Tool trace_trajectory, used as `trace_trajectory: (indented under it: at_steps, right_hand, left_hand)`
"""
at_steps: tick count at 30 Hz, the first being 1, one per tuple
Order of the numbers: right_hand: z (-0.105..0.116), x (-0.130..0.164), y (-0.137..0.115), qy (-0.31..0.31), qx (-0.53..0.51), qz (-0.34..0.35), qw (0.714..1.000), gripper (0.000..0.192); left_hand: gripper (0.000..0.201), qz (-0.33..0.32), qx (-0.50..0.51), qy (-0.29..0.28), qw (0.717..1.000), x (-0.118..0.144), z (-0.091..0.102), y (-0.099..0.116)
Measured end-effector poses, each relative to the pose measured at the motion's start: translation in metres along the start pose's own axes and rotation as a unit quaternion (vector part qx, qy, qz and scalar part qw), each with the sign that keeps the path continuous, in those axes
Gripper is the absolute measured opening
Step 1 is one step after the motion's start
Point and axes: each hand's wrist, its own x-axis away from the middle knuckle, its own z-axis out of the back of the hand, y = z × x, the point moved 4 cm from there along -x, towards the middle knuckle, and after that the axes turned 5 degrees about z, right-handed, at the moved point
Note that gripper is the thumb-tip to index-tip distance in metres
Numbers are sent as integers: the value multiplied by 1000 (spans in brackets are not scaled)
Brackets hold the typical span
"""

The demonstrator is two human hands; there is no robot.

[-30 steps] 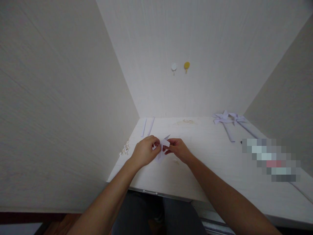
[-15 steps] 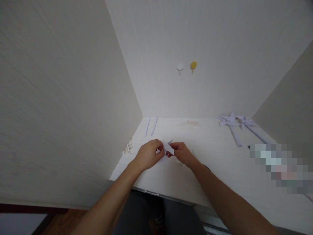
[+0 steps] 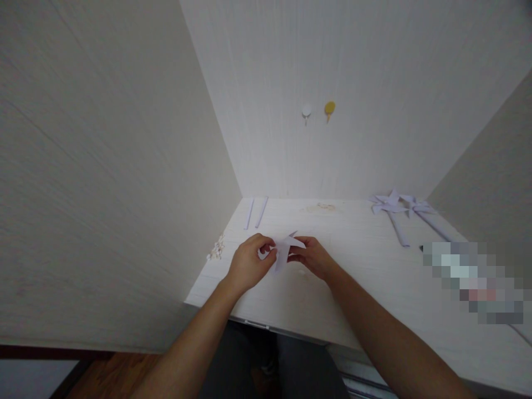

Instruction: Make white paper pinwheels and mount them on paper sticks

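Note:
A white folded paper pinwheel (image 3: pixel 284 250), its pointed blades spread, is held just above the white desk (image 3: pixel 357 299). My left hand (image 3: pixel 252 260) is closed on its left side, thumb and forefinger pinched near the middle of the paper. At the opposite side is my right hand (image 3: pixel 315 257), its fingers curved and apart around one blade. That blade's tip lies against or just in front of these fingers; I cannot tell whether they touch it.
Two narrow paper strips (image 3: pixel 261 212) lie at the back left. Small pale pieces (image 3: pixel 216 248) are heaped by the left panel. Finished-looking paper pinwheels (image 3: pixel 390 201) on paper sticks (image 3: pixel 399 229) rest at the back right. A blurred-out item (image 3: pixel 469 280) lies farther right. Two hooks (image 3: pixel 330 107) hang on the back panel.
The pinwheel has turned and its blades now show more spread out. My right hand has moved slightly right and its fingers have loosened; my left hand keeps its pinch.

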Motion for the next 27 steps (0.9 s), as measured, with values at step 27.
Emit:
trace_trajectory:
  at_steps: [27]
  right_hand:
    - [16, -3, -10, 17, -13, 9, 1000, 26]
  left_hand:
    - [31, 104, -298, -75, 946, -6, 13, -102]
